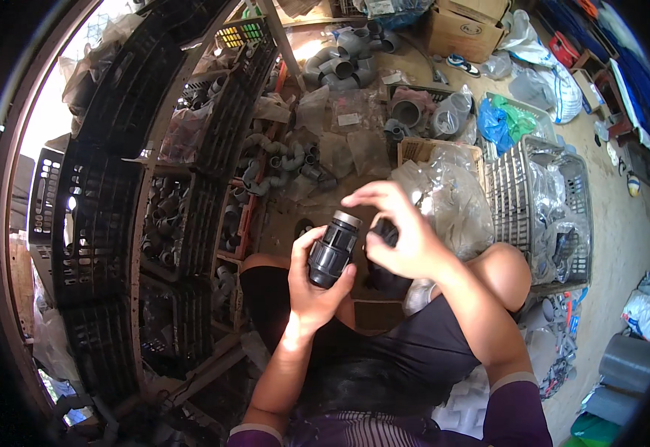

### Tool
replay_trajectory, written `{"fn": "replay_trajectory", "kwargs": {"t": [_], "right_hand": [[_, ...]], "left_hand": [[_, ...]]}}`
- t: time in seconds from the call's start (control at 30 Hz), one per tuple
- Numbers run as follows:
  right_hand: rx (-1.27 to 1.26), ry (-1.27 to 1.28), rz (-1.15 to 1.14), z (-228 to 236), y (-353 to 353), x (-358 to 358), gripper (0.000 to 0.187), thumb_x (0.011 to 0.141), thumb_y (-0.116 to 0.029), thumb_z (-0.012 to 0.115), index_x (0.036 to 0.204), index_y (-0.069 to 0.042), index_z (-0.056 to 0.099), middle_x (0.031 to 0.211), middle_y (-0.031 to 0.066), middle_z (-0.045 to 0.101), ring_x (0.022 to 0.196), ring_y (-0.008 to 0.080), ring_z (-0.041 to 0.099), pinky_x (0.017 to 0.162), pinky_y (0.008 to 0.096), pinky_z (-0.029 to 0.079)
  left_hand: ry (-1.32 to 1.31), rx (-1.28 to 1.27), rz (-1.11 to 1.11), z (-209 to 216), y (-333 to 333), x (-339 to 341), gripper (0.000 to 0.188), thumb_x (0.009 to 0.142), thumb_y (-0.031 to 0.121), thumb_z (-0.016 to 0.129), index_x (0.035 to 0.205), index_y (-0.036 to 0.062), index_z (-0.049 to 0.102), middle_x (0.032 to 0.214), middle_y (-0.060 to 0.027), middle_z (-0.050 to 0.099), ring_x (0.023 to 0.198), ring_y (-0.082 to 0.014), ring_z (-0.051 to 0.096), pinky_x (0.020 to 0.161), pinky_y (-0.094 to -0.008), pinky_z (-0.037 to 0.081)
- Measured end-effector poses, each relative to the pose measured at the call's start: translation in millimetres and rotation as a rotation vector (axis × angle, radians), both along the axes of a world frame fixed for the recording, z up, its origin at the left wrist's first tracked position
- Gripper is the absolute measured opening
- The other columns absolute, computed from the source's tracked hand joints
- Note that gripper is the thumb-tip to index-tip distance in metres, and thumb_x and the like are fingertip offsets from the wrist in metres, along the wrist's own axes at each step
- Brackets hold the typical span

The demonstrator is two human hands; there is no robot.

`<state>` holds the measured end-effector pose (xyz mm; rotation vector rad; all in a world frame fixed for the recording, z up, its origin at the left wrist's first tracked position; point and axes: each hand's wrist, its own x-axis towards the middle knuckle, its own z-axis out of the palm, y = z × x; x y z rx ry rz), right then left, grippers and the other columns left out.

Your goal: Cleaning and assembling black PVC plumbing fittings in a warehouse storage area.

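Observation:
My left hand (316, 287) is wrapped round a black plastic pipe fitting (330, 255), ribbed along its sides, with a light grey ring at its upper end. It is held tilted in front of my lap. Just to the right of it is my right hand (407, 237), apart from the fitting. Its index finger is stretched out toward the grey ring without touching it. Between the thumb and the other fingers sits a dark, ribbed-looking piece (385, 232), partly covered by the hand; its exact kind does not show.
Black crates (97, 216) of fittings stack on a rack at the left. Grey pipe elbows (340, 67) lie on the floor ahead. Clear plastic bags (451, 197) and a grey crate (511, 201) stand at the right. A cardboard box (465, 33) is at the back.

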<state>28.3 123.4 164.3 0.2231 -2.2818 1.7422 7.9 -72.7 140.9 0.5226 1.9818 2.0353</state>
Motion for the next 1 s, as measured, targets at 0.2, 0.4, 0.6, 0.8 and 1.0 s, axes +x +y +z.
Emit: {"fn": "replay_trajectory", "kwargs": {"t": [0.2, 0.4, 0.6, 0.8, 1.0], "right_hand": [[-0.588, -0.046, -0.154, 11, 7, -1, 0.009, 0.091, -0.006, 0.065, 0.093, 0.000, 0.059, 0.088, 0.0040, 0.058, 0.085, 0.0107, 0.057, 0.079, 0.0234, 0.045], [0.055, 0.235, -0.245, -5, -21, -1, 0.018, 0.080, -0.010, 0.063, 0.094, 0.000, 0.065, 0.104, 0.0152, 0.050, 0.095, 0.0248, 0.052, 0.087, 0.0349, 0.043], [-0.325, -0.010, -0.216, -24, -31, -1, 0.042, 0.075, 0.008, 0.056, 0.115, -0.003, 0.048, 0.110, 0.0112, 0.047, 0.105, 0.0196, 0.048, 0.096, 0.0335, 0.039], [-0.211, 0.090, -0.066, -14, -15, -8, 0.020, 0.077, 0.001, 0.078, 0.094, 0.000, 0.068, 0.097, 0.0084, 0.062, 0.090, 0.0171, 0.062, 0.082, 0.0288, 0.049], [-0.046, 0.121, -0.095, -9, -15, -8, 0.016, 0.072, 0.001, 0.081, 0.085, -0.003, 0.073, 0.094, 0.0077, 0.062, 0.087, 0.0165, 0.063, 0.077, 0.0292, 0.051]], "left_hand": [[0.122, -0.144, 0.004, 9, 6, -3, 0.061, 0.078, -0.002, 0.074, 0.131, 0.0027, 0.044, 0.109, -0.0067, 0.057, 0.092, -0.0101, 0.056, 0.079, -0.0252, 0.049], [0.159, -0.038, 0.064, 2, 13, -4, 0.060, 0.079, 0.003, 0.077, 0.129, 0.0005, 0.045, 0.104, -0.0098, 0.062, 0.090, -0.0141, 0.061, 0.081, -0.0283, 0.051], [0.186, -0.077, 0.054, 11, 14, -12, 0.059, 0.078, 0.003, 0.077, 0.128, 0.0000, 0.046, 0.108, -0.0140, 0.062, 0.098, -0.0186, 0.062, 0.087, -0.0325, 0.050], [0.267, -0.170, 0.037, 14, 5, -13, 0.061, 0.077, 0.007, 0.078, 0.128, -0.0006, 0.046, 0.107, -0.0155, 0.063, 0.097, -0.0217, 0.063, 0.085, -0.0342, 0.050], [0.343, -0.208, 0.029, 15, -3, -18, 0.060, 0.074, 0.009, 0.079, 0.124, -0.0031, 0.050, 0.107, -0.0193, 0.063, 0.097, -0.0289, 0.065, 0.084, -0.0359, 0.051]]}}
